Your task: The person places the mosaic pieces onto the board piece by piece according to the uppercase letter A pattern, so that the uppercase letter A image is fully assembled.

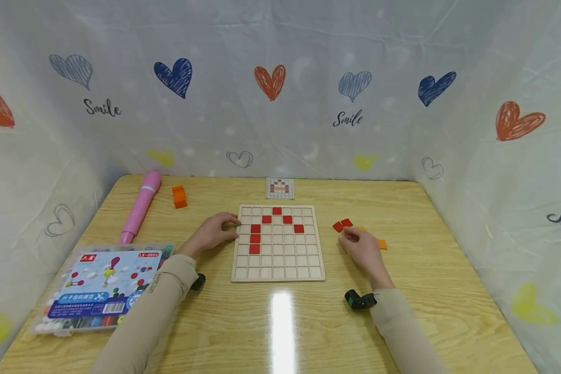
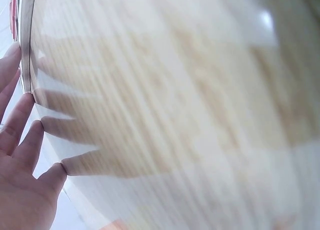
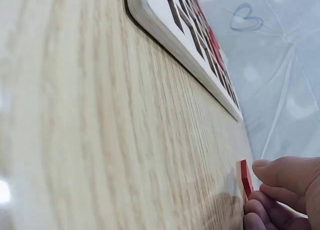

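A pale wooden grid board [image 1: 280,281] lies on the table, with several red square tiles [image 1: 254,239] set in its cells in a slanting pattern. My left hand [image 1: 215,231] rests at the board's left edge; in the left wrist view its fingers [image 2: 22,108] are spread and touch the edge and table. To the right of the board, my right hand [image 1: 362,250] has bent fingers close to two loose red tiles [image 1: 338,227]. The right wrist view shows thumb and fingers beside a red tile [image 3: 246,178]; whether they touch it is unclear.
Orange tiles [image 1: 382,244] lie partly behind the right hand. A small pattern card [image 1: 279,195] is beyond the board. At left are a pink microphone-shaped object [image 1: 141,205], an orange block [image 1: 179,197] and a clear plastic case [image 1: 107,288] of molecular model parts.
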`<state>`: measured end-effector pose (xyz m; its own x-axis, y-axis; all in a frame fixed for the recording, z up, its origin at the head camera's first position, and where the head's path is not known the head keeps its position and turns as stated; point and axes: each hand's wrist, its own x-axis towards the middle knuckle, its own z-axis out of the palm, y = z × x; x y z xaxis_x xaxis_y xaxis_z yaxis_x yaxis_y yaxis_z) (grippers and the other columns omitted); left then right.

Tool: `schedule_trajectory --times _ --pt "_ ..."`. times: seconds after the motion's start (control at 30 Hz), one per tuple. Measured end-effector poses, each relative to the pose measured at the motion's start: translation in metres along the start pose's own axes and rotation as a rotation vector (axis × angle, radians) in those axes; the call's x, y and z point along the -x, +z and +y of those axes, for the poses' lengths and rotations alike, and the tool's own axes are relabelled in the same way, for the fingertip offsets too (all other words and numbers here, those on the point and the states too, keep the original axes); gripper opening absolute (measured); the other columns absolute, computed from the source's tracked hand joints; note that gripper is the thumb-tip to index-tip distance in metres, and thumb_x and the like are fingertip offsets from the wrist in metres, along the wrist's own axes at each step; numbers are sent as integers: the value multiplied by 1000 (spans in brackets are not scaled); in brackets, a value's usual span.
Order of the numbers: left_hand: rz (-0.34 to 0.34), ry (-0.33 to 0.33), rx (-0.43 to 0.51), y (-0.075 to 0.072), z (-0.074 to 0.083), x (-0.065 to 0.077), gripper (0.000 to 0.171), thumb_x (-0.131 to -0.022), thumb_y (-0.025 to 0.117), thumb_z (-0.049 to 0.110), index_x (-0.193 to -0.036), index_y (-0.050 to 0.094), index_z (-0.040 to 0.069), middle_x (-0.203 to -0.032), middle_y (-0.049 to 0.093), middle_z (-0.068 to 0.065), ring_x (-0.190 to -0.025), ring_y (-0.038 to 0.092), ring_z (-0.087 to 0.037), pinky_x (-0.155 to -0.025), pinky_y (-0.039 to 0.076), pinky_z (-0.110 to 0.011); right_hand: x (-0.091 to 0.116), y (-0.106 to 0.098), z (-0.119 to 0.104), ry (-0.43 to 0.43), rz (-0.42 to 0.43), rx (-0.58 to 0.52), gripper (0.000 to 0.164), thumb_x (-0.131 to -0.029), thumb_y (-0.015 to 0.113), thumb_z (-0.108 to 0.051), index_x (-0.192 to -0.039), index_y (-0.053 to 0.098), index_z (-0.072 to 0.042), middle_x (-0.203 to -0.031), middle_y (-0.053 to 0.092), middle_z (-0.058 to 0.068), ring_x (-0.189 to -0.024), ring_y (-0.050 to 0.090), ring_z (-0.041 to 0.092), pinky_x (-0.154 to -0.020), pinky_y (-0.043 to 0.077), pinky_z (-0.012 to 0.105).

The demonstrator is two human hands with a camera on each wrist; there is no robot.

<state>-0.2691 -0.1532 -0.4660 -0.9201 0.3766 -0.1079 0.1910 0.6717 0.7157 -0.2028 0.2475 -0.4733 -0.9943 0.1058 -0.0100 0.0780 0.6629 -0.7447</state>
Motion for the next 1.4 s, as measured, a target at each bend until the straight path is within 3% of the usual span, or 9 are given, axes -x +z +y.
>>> schedule_trajectory --times 0.23,0.9,1.1,1.4 --pt "1 -5 -2 -1 -2 0 30 -91 70 14 -120 65 5 -146 46 -18 -140 32 -39 -116 22 -54 -14 2 0 1 23 15 42 -92 65 -16 -129 61 3 -114 67 19 -105 62 32 -90 51 45" --pt "2 37 4 2 4 -4 29 -91 70 12 -118 65 4 -144 48 -18 -139 34 -38 -116 23 -52 -27 -2 3 0 36 71 41 -92 67 -14 -128 60 6 -114 66 23 -100 62 32 -87 52 44" --pt "5 28 4 1 3 -3 29 -90 70 11 -118 65 4 -144 48 -18 -139 34 -38 -117 22 -52 -33 2 2 -29 19 113 43 -92 68 -17 -128 61 5 -120 65 23 -101 61 32 -86 52 45" --pt "8 5 -1 0 1 1 29 -91 71 13 -118 65 5 -145 47 -17 -140 33 -37 -117 23 -51 -35 4 -5 -105 12 185 32 -91 68 -10 -120 67 5 -114 66 25 -104 61 39 -89 50 50"
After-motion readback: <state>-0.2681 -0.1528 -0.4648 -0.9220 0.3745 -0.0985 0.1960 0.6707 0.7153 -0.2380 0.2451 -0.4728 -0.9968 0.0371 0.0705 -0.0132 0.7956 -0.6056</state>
